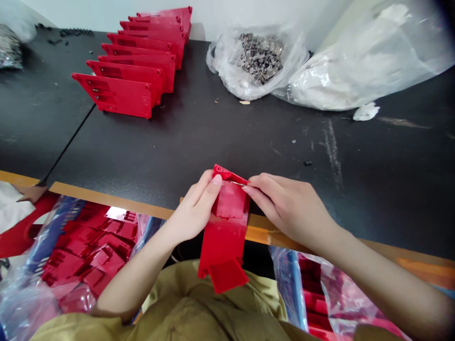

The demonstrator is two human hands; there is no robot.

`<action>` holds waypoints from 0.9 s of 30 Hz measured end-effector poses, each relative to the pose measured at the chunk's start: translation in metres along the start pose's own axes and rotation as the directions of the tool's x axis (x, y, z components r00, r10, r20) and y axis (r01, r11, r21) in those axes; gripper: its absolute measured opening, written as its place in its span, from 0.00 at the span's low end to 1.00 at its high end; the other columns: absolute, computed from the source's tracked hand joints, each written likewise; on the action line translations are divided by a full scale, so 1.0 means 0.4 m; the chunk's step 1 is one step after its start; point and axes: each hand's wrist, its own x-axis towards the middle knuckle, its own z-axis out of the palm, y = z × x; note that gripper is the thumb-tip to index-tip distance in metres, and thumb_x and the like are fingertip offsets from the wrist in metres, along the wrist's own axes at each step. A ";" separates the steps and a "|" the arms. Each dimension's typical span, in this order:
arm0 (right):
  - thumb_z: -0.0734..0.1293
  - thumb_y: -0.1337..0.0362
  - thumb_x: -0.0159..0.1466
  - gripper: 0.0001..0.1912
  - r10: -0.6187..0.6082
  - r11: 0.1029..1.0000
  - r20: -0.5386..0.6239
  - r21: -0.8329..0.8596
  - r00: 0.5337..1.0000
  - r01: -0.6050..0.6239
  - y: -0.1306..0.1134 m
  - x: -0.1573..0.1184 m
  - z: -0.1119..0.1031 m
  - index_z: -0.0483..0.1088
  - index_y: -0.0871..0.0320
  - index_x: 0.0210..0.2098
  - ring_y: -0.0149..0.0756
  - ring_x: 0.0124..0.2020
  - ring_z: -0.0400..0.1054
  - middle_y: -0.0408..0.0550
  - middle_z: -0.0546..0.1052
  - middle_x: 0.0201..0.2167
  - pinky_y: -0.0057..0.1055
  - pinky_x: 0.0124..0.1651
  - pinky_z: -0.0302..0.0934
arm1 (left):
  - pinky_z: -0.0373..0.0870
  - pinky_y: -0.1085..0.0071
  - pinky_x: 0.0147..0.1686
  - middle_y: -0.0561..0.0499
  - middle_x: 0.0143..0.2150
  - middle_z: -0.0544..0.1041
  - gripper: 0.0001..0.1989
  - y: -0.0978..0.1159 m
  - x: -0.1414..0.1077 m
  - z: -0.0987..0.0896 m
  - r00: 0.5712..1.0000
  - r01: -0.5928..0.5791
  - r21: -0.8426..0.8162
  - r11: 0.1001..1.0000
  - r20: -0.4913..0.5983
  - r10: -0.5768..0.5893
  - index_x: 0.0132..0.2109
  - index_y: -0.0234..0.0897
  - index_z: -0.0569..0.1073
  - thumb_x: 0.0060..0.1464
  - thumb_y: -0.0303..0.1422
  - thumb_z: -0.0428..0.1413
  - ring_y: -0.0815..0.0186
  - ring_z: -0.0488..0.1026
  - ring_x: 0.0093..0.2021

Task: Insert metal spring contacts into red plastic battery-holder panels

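Note:
My left hand [195, 204] grips the upper left edge of a red plastic casing [224, 241], its thumb pressed near the top corner. The casing is tilted over the table's front edge, its lower end above my lap. A red flap [227, 275] sticks out at that lower end. At the casing's upper right edge, my right hand [287, 201] pinches with thumb and forefinger. A thin shiny metal piece [236, 183] runs into those fingertips across the casing's top recess; its exact kind is too small to tell.
Several red casings [121, 97] stand in a leaning row at the back left. An open plastic bag [261, 59] holds small metal pieces, beside a large clear bag [341, 71] of white material. Lined crates of red parts [88, 246] [316, 303] flank my lap.

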 end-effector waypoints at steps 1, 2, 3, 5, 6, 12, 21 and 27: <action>0.52 0.60 0.75 0.18 0.001 1.000 0.004 -0.012 1.000 -0.001 0.000 0.001 0.002 0.67 0.58 0.35 0.31 0.27 0.69 0.42 0.74 0.27 0.29 0.26 0.51 | 0.65 0.74 0.33 0.56 0.30 0.70 0.18 0.000 0.000 0.002 1.000 -0.009 0.017 1.000 -0.013 0.010 0.43 0.40 0.70 0.67 0.48 0.45 0.70 0.66 0.31; 0.52 0.60 0.75 0.18 0.005 1.000 0.009 -0.025 1.000 -0.004 0.000 0.002 0.004 0.67 0.58 0.34 0.31 0.26 0.69 0.42 0.73 0.26 0.28 0.25 0.50 | 0.64 0.74 0.32 0.56 0.29 0.70 0.18 0.000 0.001 0.005 1.000 -0.019 0.038 0.999 -0.022 0.020 0.44 0.40 0.70 0.67 0.48 0.45 0.71 0.66 0.30; 0.51 0.60 0.75 0.19 0.005 0.999 0.012 -0.038 1.000 -0.005 0.000 0.003 0.007 0.66 0.58 0.34 0.30 0.25 0.68 0.41 0.72 0.25 0.28 0.25 0.49 | 0.64 0.74 0.31 0.56 0.29 0.70 0.18 0.000 0.001 0.007 0.999 -0.028 0.061 0.998 -0.027 0.030 0.44 0.39 0.70 0.67 0.47 0.45 0.71 0.66 0.30; 0.51 0.60 0.75 0.20 -0.003 0.998 0.020 -0.061 1.000 0.004 0.001 0.005 0.012 0.65 0.58 0.32 0.30 0.23 0.66 0.41 0.71 0.23 0.28 0.24 0.47 | 0.64 0.75 0.32 0.56 0.30 0.72 0.18 0.003 0.002 0.010 0.998 -0.040 0.110 0.993 -0.038 0.045 0.44 0.39 0.70 0.68 0.46 0.44 0.72 0.67 0.30; 0.50 0.60 0.75 0.20 -0.010 0.997 0.021 -0.072 1.000 0.012 0.001 0.005 0.015 0.64 0.58 0.31 0.30 0.23 0.65 0.41 0.70 0.23 0.28 0.23 0.46 | 0.64 0.75 0.32 0.56 0.30 0.72 0.18 0.004 0.003 0.011 0.998 -0.044 0.137 0.990 -0.042 0.050 0.43 0.39 0.70 0.68 0.46 0.44 0.72 0.67 0.29; 0.51 0.60 0.75 0.20 0.010 1.000 0.031 -0.016 0.999 -0.010 0.003 -0.002 0.030 0.64 0.59 0.31 0.29 0.23 0.64 0.42 0.71 0.24 0.28 0.24 0.45 | 0.62 0.72 0.34 0.55 0.30 0.71 0.18 0.010 0.005 0.014 0.995 -0.023 0.277 0.961 -0.089 0.049 0.40 0.38 0.68 0.68 0.46 0.42 0.70 0.67 0.31; 0.52 0.59 0.75 0.20 0.075 0.997 0.068 0.029 0.995 -0.077 0.011 -0.010 0.038 0.68 0.59 0.34 0.28 0.24 0.63 0.42 0.70 0.26 0.29 0.25 0.43 | 0.61 0.71 0.33 0.54 0.30 0.71 0.18 0.009 0.007 0.017 0.993 -0.007 0.300 0.954 -0.109 0.042 0.39 0.38 0.68 0.68 0.46 0.43 0.68 0.67 0.30; 0.52 0.60 0.74 0.21 0.026 0.998 -0.011 0.060 1.000 -0.025 -0.025 -0.015 0.030 0.68 0.58 0.31 0.31 0.27 0.65 0.44 0.70 0.28 0.29 0.30 0.52 | 0.63 0.70 0.36 0.54 0.29 0.72 0.19 0.005 0.014 0.022 0.981 0.000 0.286 0.958 -0.188 0.056 0.37 0.38 0.68 0.68 0.47 0.44 0.67 0.69 0.33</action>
